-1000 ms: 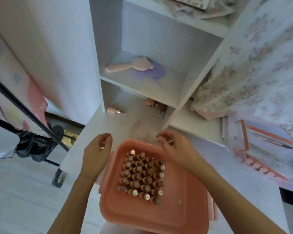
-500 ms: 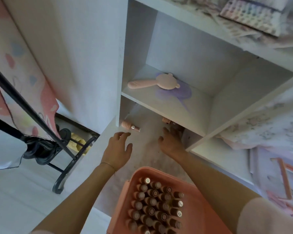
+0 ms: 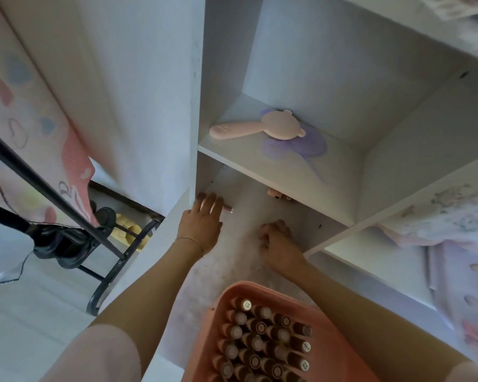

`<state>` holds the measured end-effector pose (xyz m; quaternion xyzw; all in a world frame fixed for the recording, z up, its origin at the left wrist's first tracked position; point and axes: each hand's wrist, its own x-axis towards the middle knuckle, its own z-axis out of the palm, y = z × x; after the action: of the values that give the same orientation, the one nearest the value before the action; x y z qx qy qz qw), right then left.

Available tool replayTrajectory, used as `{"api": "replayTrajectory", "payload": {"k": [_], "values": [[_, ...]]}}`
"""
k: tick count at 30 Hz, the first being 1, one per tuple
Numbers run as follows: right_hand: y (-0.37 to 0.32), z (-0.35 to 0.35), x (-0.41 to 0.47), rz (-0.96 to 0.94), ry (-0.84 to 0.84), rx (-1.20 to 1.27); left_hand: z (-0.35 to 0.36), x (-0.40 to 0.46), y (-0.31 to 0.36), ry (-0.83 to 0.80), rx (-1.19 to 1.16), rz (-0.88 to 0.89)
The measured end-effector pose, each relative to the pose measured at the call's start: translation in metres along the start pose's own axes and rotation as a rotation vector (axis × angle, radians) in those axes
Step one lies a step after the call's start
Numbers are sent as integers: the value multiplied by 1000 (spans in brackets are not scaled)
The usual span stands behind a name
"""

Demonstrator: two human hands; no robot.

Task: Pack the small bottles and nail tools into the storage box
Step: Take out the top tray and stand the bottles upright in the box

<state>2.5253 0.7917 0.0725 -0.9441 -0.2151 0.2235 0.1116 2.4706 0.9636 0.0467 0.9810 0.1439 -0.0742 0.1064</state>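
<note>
Both hands have moved: left hand (image 3: 202, 224) now covers a small bottle (image 3: 228, 209) at 11 o'clock, fingers spread over it; right hand (image 3: 278, 242) curled, contents unclear. Storage box (image 3: 215, 321) sits at 6 o'clock, another bottle (image 3: 273, 193) at 12.

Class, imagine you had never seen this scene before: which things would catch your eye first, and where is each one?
Probably the salmon-pink storage box at the bottom, packed with rows of upright small bottles. Next, the two bare arms reaching from it into the low shelf opening, the left hand laid over a loose bottle, the right hand curled beside it. Above them, a pink bear-eared brush lies on the white shelf.
</note>
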Motion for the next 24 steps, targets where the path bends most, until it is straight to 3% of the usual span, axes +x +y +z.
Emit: {"api": "replayTrajectory", "payload": {"k": [3,8,15,20,24], "values": [[3,2,-7,1,-12,81,2,-4,4,69,29,-25],[-1,-3,-12,137,-172,195,9,-22,-2,-7,-148,61],[-10,-35,-37,-65,-265,230,-23,-39,7,40,-469,-84],[-14,-69,-72,-243,-157,337,-70,-53,22,-33,-814,-107],[-3,-93,-111,-290,-19,445,-99,-77,50,104,-920,-40]]}}
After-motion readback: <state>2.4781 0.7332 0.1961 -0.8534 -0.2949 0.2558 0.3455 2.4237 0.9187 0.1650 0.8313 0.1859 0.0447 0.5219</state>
